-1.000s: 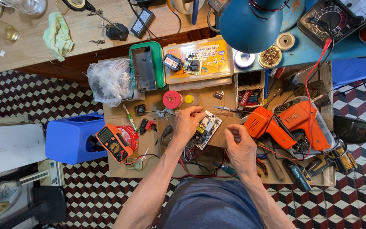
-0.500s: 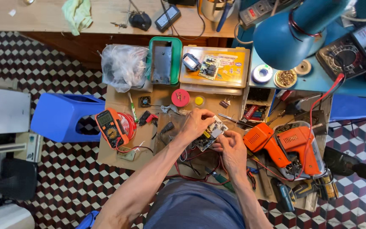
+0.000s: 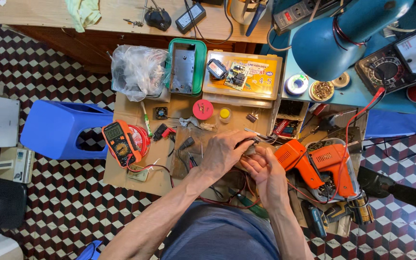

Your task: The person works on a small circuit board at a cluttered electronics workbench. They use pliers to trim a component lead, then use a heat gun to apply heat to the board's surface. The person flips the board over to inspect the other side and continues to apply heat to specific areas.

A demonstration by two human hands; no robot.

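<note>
Gripping a small part together — left hand [image 3: 225, 153], right hand [image 3: 262, 166]

A cluttered repair bench seen from above: an orange multimeter [image 3: 120, 142] lies at the left of the cardboard-covered worktop [image 3: 121, 175], an orange power drill [image 3: 321, 166] at the right. Behind them sit a yellow parts box [image 3: 261, 82], a green casing [image 3: 185, 67] and a crumpled plastic bag [image 3: 138, 70] — all under a blue desk lamp [image 3: 343, 38]. A blue plastic stool [image 3: 58, 129] stands on the checkered floor tiles [image 3: 63, 202] — beside the bench.
</note>
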